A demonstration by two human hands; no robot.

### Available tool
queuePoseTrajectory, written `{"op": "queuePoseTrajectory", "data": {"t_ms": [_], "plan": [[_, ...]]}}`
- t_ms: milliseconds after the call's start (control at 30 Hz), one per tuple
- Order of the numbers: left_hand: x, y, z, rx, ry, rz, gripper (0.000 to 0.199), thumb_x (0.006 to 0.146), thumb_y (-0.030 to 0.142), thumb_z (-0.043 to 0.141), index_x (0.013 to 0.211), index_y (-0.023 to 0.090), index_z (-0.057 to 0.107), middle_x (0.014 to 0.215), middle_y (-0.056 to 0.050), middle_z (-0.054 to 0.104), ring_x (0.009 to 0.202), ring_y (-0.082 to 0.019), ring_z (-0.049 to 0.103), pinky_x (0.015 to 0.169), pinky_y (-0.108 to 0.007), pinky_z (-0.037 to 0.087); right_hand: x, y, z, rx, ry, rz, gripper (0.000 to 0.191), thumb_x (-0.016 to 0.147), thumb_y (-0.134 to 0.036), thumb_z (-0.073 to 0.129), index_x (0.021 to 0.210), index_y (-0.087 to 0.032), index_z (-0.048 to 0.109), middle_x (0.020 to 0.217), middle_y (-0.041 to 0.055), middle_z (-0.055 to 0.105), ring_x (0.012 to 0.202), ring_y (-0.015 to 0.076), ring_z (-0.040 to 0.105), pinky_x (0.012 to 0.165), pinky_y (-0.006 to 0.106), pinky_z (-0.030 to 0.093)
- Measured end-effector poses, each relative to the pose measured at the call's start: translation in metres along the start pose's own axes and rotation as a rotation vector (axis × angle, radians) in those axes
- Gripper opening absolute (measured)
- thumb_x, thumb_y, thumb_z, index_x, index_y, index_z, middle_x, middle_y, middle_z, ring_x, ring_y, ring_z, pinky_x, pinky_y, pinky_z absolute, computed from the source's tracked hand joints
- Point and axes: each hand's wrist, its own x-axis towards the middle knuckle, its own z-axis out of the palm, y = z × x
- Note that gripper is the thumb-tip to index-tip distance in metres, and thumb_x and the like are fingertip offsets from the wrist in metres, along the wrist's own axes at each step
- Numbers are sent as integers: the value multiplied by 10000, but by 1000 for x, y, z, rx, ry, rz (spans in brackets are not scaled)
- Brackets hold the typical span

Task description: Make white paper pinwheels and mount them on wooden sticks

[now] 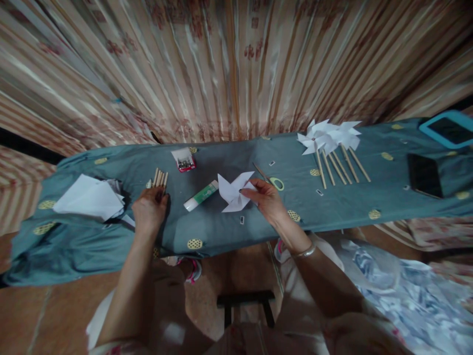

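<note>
My right hand (264, 196) pinches a white paper pinwheel (233, 193) by its right side, with the thumb near its middle. No stick shows on this pinwheel. At the left, my left hand (151, 206) has its fingers closed over the near ends of several wooden sticks (159, 177); their far ends stick out past the fingers. How many it grips is hidden. Between the hands lies a green and white glue stick (201, 195). Just beyond my right hand are scissors (275, 183) with a light green handle.
A small open box (184, 160) with metal bits stands behind the glue stick. White paper sheets (88, 197) are piled at left. Several pinwheels on sticks (328, 137) lie at right, near a dark phone (424, 175) and a blue-framed device (449, 129). A green cloth (221, 231) covers the table.
</note>
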Motion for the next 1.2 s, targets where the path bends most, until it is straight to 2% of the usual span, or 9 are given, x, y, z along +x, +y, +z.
{"op": "queuePoseTrajectory", "data": {"t_ms": [233,400,567,667,767,900,1033,1133,1200], "plan": [[5,0,5,5,-24,-24,367,848,351,519,1077,149,724,1080,-159,745,1011,-325,696,867,-384,505,-1,1,0,-18,-19,-16,342,473,-352,941,709,-242,720,758,-33,730,681,134,634,709,292,532],[4,5,-1,-6,-29,-85,325,807,353,542,985,170,742,998,-134,753,940,-316,703,829,-379,508,-2,-1,-2,-32,-42,-12,331,465,-374,940,689,-245,731,741,-34,735,673,138,631,716,307,544],[-12,22,-10,-355,29,-124,316,743,358,593,914,140,745,831,-83,708,726,-234,639,701,-331,476,-9,-4,-4,-40,-73,-19,320,453,-365,949,678,-257,750,743,-34,750,670,142,636,728,327,555],[-34,52,-11,-686,-15,-124,229,679,367,652,777,172,721,727,-23,670,662,-170,590,665,-280,468,-17,-7,-6,-69,-85,-30,335,435,-376,953,682,-258,760,753,-26,763,683,158,651,740,346,564],[-69,91,-7,-973,-186,-194,239,598,380,734,736,186,712,604,12,627,566,-141,559,562,-246,449,-29,-13,-11,-122,-147,-41,305,484,-375,942,708,-251,775,772,-15,772,706,161,667,761,342,563],[-131,129,6,-1339,-407,-488,308,552,405,805,732,184,689,598,18,657,489,-124,561,512,-244,487,-50,-19,-24,-220,-270,-26,214,603,-348,899,750,-238,789,761,-7,769,690,156,667,698,300,547],[-183,144,19,-1518,-463,-691,278,594,382,843,734,191,698,677,-4,719,578,-153,648,557,-245,522,-71,-18,-37,-332,-371,15,136,705,-321,843,793,-233,788,769,-1,766,696,155,678,675,281,538],[-200,147,27,-1585,-533,-806,282,574,363,872,738,192,719,721,-29,747,697,-199,708,639,-274,563,-83,-15,-41,-514,-400,-9,70,791,-284,775,832,-229,782,797,7,769,698,146,684,669,267,533],[-204,148,31,-1597,-583,-891,289,540,347,889,719,195,721,715,-39,750,733,-223,723,648,-291,576,-88,-13,-43,-662,-421,-108,44,834,-250,731,844,-231,770,815,13,766,710,146,687,664,265,529]]}}
